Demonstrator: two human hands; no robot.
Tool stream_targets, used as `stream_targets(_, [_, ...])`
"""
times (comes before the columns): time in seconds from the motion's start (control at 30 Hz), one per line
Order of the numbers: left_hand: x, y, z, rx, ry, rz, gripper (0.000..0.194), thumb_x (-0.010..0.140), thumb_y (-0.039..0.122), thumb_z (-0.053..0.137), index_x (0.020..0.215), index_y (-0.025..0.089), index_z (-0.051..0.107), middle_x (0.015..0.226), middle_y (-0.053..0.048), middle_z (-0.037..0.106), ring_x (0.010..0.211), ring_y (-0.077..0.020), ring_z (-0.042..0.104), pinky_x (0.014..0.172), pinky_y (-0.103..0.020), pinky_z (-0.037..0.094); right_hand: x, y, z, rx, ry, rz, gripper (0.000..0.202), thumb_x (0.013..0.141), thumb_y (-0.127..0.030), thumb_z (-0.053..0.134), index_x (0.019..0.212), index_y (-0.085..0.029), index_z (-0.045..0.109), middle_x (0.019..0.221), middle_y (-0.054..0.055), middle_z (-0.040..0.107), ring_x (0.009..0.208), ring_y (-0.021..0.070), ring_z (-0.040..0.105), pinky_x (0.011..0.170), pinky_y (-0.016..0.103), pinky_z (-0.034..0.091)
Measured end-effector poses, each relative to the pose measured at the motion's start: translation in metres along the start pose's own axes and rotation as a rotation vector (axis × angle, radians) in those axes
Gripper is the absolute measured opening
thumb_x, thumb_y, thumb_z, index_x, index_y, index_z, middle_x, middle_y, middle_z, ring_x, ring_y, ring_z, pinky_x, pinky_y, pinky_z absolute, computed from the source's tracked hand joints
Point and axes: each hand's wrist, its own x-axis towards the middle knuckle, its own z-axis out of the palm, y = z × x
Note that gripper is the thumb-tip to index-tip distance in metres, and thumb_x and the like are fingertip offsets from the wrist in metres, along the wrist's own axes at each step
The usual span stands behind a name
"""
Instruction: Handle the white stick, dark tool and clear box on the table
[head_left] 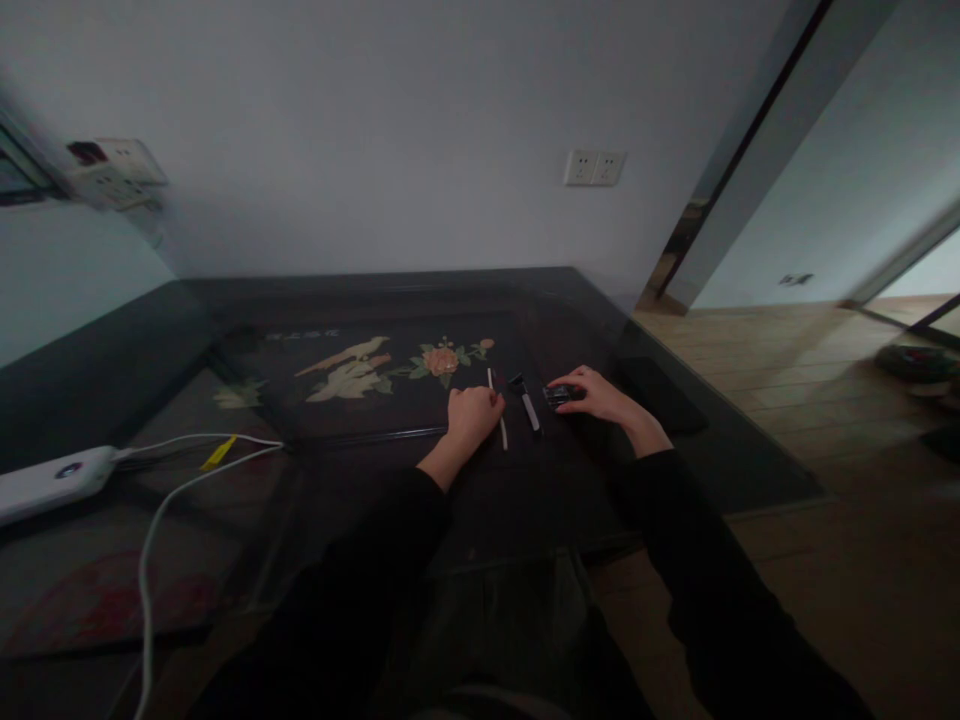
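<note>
My left hand (pixel 472 412) is closed, its fingertips over the middle of a thin pale stick (pixel 504 436) whose two ends show above and below them. Just to the right lies a razor-shaped tool (pixel 530 410) with a black head and a light grey handle; neither hand touches it. With thumb and fingers, my right hand (pixel 594 394) grips a small dark, shiny object (pixel 556 398) low at the tabletop. Its kind is too dim to make out.
The dark glossy table (pixel 360 490) bears a bird-and-flower picture (pixel 352 380). Right of my right hand lies a flat black rectangular thing (pixel 661 393). A white power strip (pixel 56 485) and a white cable (pixel 150 560) lie at left. A wall with sockets (pixel 594 168) stands behind.
</note>
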Motion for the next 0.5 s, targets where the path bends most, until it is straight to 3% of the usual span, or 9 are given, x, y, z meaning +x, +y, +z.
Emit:
stream_targets(0.1, [0.001,-0.002,0.000,-0.074,0.031,0.003,0.039,0.098,0.035,0.047,0.071,0.018,0.070,0.081,-0.010,0.074,0.091,-0.0260,0.069,0.089,-0.039,0.040,-0.002,-0.001,-0.001,-0.002,0.060,0.005,0.049,0.068,-0.026,0.090,0.116,-0.026,0.078,0.101,0.008,0.059,0.098,0.0264,0.062,0.097,0.047,0.049])
stream_targets(0.17, [0.004,-0.004,0.000,-0.188,0.066,0.001,0.040,0.097,0.035,0.049,0.064,0.018,0.063,0.071,-0.007,0.068,0.083,-0.0233,0.067,0.083,-0.035,0.040,-0.004,-0.007,-0.003,-0.013,0.172,0.009,0.051,0.067,-0.029,0.091,0.116,-0.025,0.077,0.102,0.009,0.062,0.100,0.0290,0.061,0.098,0.051,0.048])
stream_targets(0.3, [0.010,-0.008,-0.006,-0.668,0.133,-0.036,0.031,0.095,0.031,0.054,0.068,0.017,0.060,0.066,-0.002,0.060,0.071,-0.0164,0.058,0.071,-0.028,0.041,-0.005,-0.041,0.001,0.150,0.425,-0.067,0.036,0.082,-0.041,0.078,0.114,-0.024,0.075,0.104,0.011,0.065,0.099,0.0291,0.062,0.086,0.047,0.053])
stream_targets(0.4, [0.001,-0.012,-0.018,-1.150,0.134,-0.026,0.018,0.094,0.031,0.057,0.096,0.018,0.069,0.095,-0.005,0.070,0.089,-0.0172,0.064,0.076,-0.026,0.049,-0.002,-0.084,0.017,0.315,0.465,-0.168,0.042,0.087,-0.049,0.073,0.123,-0.028,0.070,0.123,0.013,0.064,0.114,0.0306,0.060,0.095,0.050,0.053])
stream_targets(0.5, [-0.020,-0.015,-0.031,-1.471,0.041,0.030,0.038,0.090,0.040,0.066,0.126,0.028,0.067,0.140,-0.008,0.062,0.124,-0.0260,0.059,0.085,-0.033,0.056,0.008,-0.130,0.041,0.495,0.317,-0.267,0.069,0.084,-0.061,0.072,0.145,-0.036,0.054,0.153,0.012,0.046,0.143,0.0337,0.041,0.108,0.056,0.046])
